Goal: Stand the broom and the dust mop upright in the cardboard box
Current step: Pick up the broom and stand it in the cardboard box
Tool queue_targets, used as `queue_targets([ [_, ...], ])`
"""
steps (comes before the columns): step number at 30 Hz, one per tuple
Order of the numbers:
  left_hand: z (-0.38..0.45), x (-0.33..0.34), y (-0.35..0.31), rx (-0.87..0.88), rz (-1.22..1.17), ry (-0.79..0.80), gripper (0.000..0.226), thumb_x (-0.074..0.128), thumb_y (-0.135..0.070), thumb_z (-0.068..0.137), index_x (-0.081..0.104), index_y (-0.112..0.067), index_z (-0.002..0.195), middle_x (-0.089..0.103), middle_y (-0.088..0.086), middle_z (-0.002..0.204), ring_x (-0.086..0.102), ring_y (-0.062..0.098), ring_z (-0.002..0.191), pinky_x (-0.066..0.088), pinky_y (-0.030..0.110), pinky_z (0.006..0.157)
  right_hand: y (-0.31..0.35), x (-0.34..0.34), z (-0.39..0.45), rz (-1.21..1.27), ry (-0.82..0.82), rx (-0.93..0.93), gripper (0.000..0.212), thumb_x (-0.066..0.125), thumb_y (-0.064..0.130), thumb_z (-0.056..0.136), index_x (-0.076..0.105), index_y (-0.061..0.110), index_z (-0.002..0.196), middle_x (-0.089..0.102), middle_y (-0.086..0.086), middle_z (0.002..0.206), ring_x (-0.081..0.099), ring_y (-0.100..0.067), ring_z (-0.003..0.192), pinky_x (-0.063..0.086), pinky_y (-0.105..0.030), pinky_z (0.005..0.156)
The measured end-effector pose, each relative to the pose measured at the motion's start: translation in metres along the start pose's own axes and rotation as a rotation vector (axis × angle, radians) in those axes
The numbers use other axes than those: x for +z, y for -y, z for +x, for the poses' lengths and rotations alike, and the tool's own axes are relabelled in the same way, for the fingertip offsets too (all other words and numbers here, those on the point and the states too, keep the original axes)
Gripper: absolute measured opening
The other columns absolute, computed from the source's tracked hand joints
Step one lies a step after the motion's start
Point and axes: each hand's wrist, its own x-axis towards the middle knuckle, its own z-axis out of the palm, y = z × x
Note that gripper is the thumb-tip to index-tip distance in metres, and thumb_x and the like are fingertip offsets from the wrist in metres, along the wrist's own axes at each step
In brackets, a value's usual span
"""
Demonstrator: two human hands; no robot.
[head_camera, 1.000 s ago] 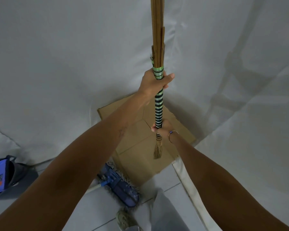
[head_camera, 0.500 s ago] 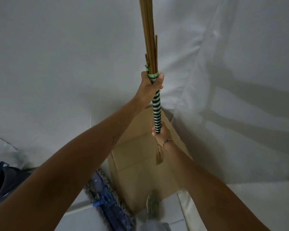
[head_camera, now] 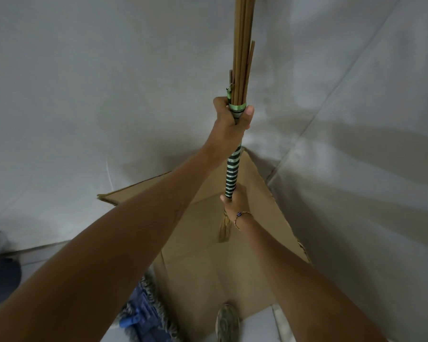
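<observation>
Two hands, left hand (head_camera: 229,127) and right hand (head_camera: 236,199), round striped, stick-bundled broom (head_camera: 232,174)

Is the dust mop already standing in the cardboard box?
No, the dust mop lies on the floor outside the cardboard box, by its near left edge, while both hands hold the broom.

broom (head_camera: 242,45) top cut off above, dust mop (head_camera: 143,314) partly cropped below, box (head_camera: 208,275) floor perhaps hidden
</observation>
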Motion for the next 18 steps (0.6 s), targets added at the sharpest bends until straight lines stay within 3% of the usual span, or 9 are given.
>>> queue_targets([
  [3, 0.010, 0.004, 0.035, -0.007, 0.022, -0.011, 0.021, 0.048, -0.018, 0.098, 0.029, -0.011, 0.103, 0.043, 0.006, 0.084, 0.047, 0.012, 0.073, 0.043, 0.018, 0.061, -0.019, 0.015, 0.025, -0.036, 0.000, 0.032, 0.030, 0.060, 0.012, 0.089, 0.052, -0.003, 0.114, 0.046, -0.016, 0.114, 0.053, -0.030, 0.093, 0.037, -0.026, 0.078],
  [5, 0.014, 0.006, 0.055, -0.010, 0.061, -0.057, 0.019, 0.051, -0.020, 0.096, 0.034, -0.013, 0.101, 0.043, -0.005, 0.075, 0.045, -0.003, 0.059, 0.041, 0.011, 0.055, -0.031, 0.023, 0.041, -0.021, -0.026, 0.047, 0.031, 0.064, 0.012, 0.085, 0.055, -0.004, 0.111, 0.054, -0.020, 0.114, 0.057, -0.033, 0.101, 0.039, -0.027, 0.077],
  [7, 0.017, 0.008, 0.074, -0.010, 0.095, -0.087, 0.019, 0.055, -0.022, 0.094, 0.041, -0.012, 0.104, 0.046, -0.009, 0.074, 0.049, -0.007, 0.058, 0.043, 0.009, 0.058, -0.042, 0.030, 0.056, 0.008, -0.058, 0.067, 0.029, 0.069, 0.011, 0.081, 0.059, -0.005, 0.104, 0.062, -0.022, 0.108, 0.060, -0.034, 0.101, 0.044, -0.031, 0.079],
  [12, 0.030, 0.006, 0.117, -0.038, 0.146, -0.128, 0.033, 0.061, -0.026, 0.090, 0.052, -0.008, 0.116, 0.060, -0.004, 0.092, 0.058, 0.012, 0.085, 0.051, 0.029, 0.080, -0.070, 0.048, 0.088, -0.008, -0.047, 0.061, 0.027, 0.074, 0.010, 0.076, 0.063, -0.005, 0.096, 0.070, -0.021, 0.097, 0.066, -0.031, 0.091, 0.048, -0.029, 0.075],
  [18, 0.045, 0.000, 0.157, -0.081, 0.161, -0.143, 0.033, 0.064, -0.023, 0.088, 0.052, -0.005, 0.112, 0.065, 0.007, 0.102, 0.061, 0.021, 0.095, 0.052, 0.035, 0.083, -0.093, 0.061, 0.118, 0.032, -0.124, 0.110, 0.025, 0.073, 0.007, 0.077, 0.063, -0.004, 0.098, 0.070, -0.019, 0.099, 0.058, -0.018, 0.080, 0.041, -0.024, 0.071],
])
